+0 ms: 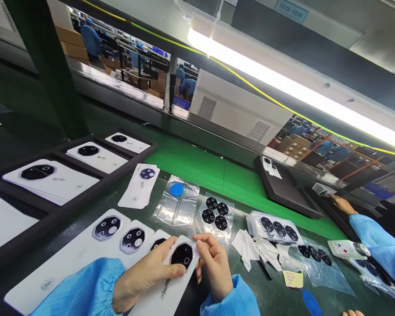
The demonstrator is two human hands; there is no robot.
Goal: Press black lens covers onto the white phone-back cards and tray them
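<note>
Left hand [148, 274] and right hand [215, 263], both in blue sleeves, grasp a white card [161, 292] tilted above the table, with a black ring [181, 256] on its upper end. The left thumb [173, 268] presses on the card's face, just beside the ring; the other left fingers are hidden behind the card. The right fingers [204, 245] curl around the card's edge and pinch it. Neither hand is released.

Just left of the white card, a row of similar cards [66, 276] lies on the table. Farther left, a dark divided tray [85, 195] holds more cards. Beyond the white card lie a single card [140, 186], a clear bag with a blue cap [177, 189] and a clear bag of black rings [213, 217]. To its right are white wipes [245, 248], a stack of bagged rings [274, 228] and a yellow note [292, 278]. Well right of it, a co-worker's hand [340, 204] lies near a small card [323, 189], beside a dark stand [289, 195].
</note>
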